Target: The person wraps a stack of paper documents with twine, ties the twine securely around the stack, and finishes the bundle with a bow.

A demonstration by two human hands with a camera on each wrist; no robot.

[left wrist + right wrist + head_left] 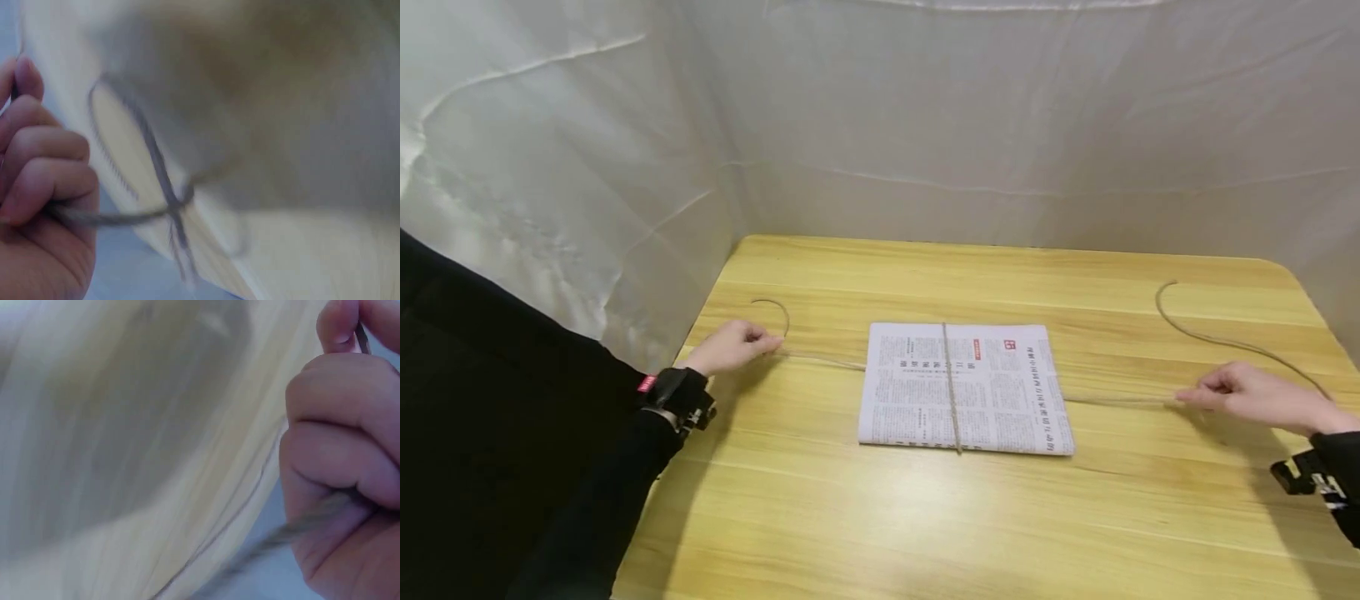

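Head view high, facing down at table (925, 517); wrist views close, blurred, sharing tabletop.

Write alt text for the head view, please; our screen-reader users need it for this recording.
Two hands pull a thin string taut to either side of a folded newspaper: the left hand grips one end, the right hand the other. Another length of string crosses the paper front to back. All lies on a light wooden table with white sheeting behind.

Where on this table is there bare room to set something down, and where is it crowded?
Free: the near strip of the wooden table in front of the newspaper, and the far strip behind it toward the white backdrop. Crowded: the middle band, where string runs from the left hand under the paper to the right hand.
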